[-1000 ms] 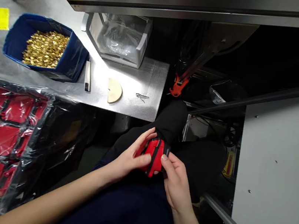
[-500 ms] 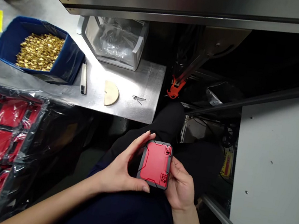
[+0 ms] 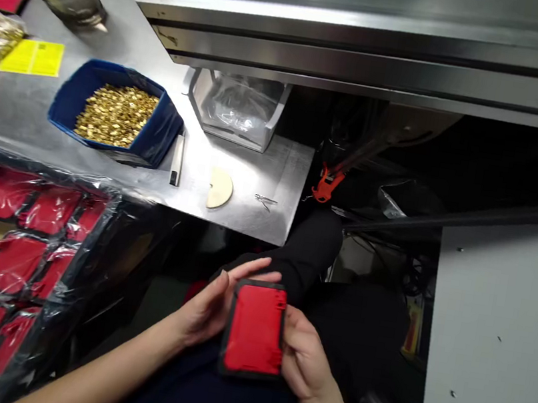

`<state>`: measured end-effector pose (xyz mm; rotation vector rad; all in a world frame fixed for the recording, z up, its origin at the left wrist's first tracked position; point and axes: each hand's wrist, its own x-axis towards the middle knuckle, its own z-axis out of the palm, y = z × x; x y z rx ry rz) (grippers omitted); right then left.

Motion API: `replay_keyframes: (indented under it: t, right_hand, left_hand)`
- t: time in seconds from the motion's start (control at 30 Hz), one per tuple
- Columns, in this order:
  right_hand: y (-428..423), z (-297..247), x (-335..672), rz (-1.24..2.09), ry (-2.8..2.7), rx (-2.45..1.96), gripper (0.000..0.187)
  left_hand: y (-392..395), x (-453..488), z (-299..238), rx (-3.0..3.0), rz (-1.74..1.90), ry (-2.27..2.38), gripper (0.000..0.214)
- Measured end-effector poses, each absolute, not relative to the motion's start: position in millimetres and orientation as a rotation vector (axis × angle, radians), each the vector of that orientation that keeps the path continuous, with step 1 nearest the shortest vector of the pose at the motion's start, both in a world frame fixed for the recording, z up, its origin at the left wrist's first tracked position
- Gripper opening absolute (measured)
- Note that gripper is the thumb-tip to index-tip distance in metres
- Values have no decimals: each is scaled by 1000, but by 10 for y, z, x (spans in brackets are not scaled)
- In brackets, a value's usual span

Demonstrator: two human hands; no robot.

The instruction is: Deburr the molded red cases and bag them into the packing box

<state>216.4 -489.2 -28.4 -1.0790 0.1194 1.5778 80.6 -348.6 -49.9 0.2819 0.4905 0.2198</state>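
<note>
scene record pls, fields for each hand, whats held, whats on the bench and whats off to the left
left hand: fingers spread, resting against the left edge of the red panel
right hand: grips the panel's right edge
held over: the person's lap, dark clothing
bench: blue bin of brass parts, clear box, half-round disc
left side: red parts under plastic wrap

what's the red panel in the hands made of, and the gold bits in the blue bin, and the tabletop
Red panel: looks like moulded plastic, with a matte red face and a dark, possibly rubbery rim; even colour, no glare.
Gold bits: likely brass or plated metal; bright yellow glints.
Tabletop: brushed metal, probably stainless steel; grey sheen with streaky reflections.
</note>
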Motion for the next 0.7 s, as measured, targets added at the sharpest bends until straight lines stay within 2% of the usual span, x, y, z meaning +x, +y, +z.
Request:
replay_keyframes:
  t: [0.1,0.17,0.27,0.37,0.4,0.43,0.5,0.53,0.6,0.7]
  right_hand:
    - [-4660,-241,2175,1825,-215,-1247,38]
    - [-4469,-181,2269,1800,-674,-1612,40]
    - [-3980,-100,2372,1304,-1239,-2117,29]
    - [-3220,-147,2251,894,-1430,-2274,30]
    - [-2950,-198,2168,800,-1446,-2332,33]
    - [-2695,-260,2078,758,-1433,-2391,44]
    - [-2297,-390,1923,752,-1375,-2445,64]
    - [-2176,-445,1873,774,-1360,-2443,66]
    - [-2118,-508,1858,838,-1385,-2387,56]
    - [-2459,-448,2044,958,-1476,-2260,33]
  left_hand:
    - [-3513,642,-543,39,191,445,61]
    - [-3513,495,-592,7,274,493,50]
    - [-3510,303,-632,37,363,572,51]
    - [-3541,225,-590,122,346,623,67]
    - [-3557,226,-562,144,333,640,69]
    - [-3571,238,-530,157,324,658,68]
    - [-3590,278,-471,155,319,703,64]
    - [-3592,300,-448,142,314,728,62]
    - [-3581,336,-416,104,289,777,59]
    - [-3555,369,-396,58,230,830,55]
